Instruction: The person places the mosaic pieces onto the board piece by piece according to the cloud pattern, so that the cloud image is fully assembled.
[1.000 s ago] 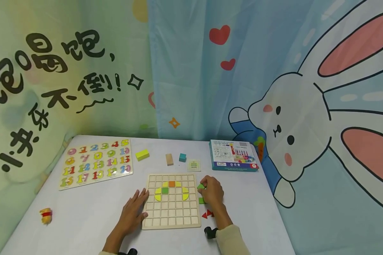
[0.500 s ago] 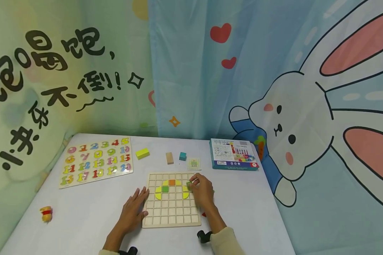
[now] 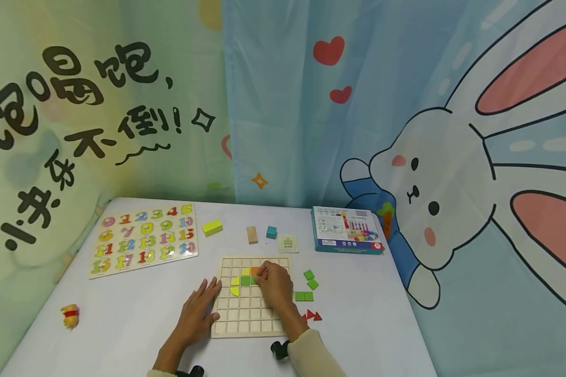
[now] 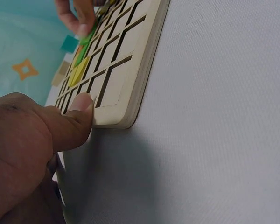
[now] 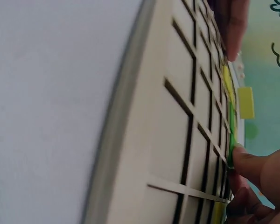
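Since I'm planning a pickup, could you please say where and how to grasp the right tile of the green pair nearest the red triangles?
Probably from above, pinching the near and far edges of the right tile: it lies flat, its neighbour close against its left edge.

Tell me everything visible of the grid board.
The grid board looks wooden: pale, layered edge, dividers between square cells. It lies flat on the table, bearing yellow pieces, an orange piece and a green square. The left hand touches its left edge; the right hand, holding another green square, hides some cells.
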### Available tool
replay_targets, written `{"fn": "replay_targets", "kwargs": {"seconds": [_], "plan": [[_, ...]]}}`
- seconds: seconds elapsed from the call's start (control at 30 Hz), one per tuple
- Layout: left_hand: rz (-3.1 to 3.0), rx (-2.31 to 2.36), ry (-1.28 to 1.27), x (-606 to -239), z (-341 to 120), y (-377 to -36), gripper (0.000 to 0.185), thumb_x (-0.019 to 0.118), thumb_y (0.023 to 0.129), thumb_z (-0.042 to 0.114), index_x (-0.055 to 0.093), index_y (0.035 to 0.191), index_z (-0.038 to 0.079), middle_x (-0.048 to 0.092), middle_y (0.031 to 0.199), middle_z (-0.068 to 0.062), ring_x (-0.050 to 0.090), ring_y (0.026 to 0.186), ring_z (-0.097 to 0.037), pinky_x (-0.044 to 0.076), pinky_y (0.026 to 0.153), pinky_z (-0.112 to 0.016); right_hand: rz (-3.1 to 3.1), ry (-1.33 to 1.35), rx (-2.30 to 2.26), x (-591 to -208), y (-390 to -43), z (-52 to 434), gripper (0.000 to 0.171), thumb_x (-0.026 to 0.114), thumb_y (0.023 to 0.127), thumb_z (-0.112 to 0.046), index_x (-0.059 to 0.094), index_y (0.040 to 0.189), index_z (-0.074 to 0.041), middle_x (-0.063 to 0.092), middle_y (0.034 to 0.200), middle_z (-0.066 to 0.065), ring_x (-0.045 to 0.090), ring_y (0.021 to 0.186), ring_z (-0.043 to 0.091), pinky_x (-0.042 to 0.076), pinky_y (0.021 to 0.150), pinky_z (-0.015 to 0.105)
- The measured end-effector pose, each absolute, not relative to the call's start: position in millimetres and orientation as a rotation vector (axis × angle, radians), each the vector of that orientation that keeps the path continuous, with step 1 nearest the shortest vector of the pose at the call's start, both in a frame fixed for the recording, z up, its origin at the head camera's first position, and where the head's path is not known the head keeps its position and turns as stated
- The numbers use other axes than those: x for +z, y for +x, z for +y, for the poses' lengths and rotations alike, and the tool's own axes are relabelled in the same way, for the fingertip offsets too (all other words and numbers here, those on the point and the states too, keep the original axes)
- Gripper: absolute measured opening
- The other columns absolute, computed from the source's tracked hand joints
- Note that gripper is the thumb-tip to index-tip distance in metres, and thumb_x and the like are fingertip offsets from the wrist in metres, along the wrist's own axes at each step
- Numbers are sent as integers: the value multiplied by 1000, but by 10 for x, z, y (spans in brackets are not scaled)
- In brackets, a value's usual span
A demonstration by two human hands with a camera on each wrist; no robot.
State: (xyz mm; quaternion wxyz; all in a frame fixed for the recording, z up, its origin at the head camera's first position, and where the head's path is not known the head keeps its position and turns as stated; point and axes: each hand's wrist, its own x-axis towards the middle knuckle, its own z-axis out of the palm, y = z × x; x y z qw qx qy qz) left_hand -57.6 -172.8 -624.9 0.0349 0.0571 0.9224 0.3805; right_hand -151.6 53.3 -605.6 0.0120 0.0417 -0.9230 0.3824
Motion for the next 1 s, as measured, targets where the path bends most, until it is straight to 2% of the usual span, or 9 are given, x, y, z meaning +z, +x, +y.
{"fn": "replay_targets", "kwargs": {"seconds": [0.27, 0.53, 0.77, 1.0], "plan": [[2840, 1151, 160, -6230, -1724, -585, 82, 78, 90, 1, 41, 163, 9, 32, 174, -15, 20, 163, -46, 16, 129, -72, -2929, 176, 1118, -6038, -1513, 537, 13, 88, 87, -17, 76, 88, -19, 62, 72, -11, 56, 67, 5, 44, 57, 27], [2813, 1151, 147, -6236, -1715, -581, 83, 77, 91, 1, 40, 164, 11, 30, 175, -14, 18, 164, -45, 14, 130, -71, -2901, 217, 1211, -6038, -1510, 736, 14, 88, 86, -16, 80, 98, -19, 70, 80, -9, 62, 76, 8, 47, 62, 28], [2826, 1128, 141, -6232, -1710, -577, 83, 77, 91, 1, 41, 164, 11, 31, 175, -14, 18, 164, -45, 15, 130, -71, -2816, 0, 1253, -5983, -1598, 1098, 18, 88, 87, -14, 81, 103, -18, 70, 83, -5, 56, 71, 11, 43, 62, 26], [2820, 1124, 137, -6233, -1703, -578, 82, 77, 91, 2, 40, 164, 11, 30, 175, -14, 18, 164, -45, 14, 130, -71, -2844, -273, 1127, -5970, -1678, 1527, 25, 89, 85, -15, 79, 108, -14, 70, 97, 6, 60, 85, 21, 48, 72, 36]]}}
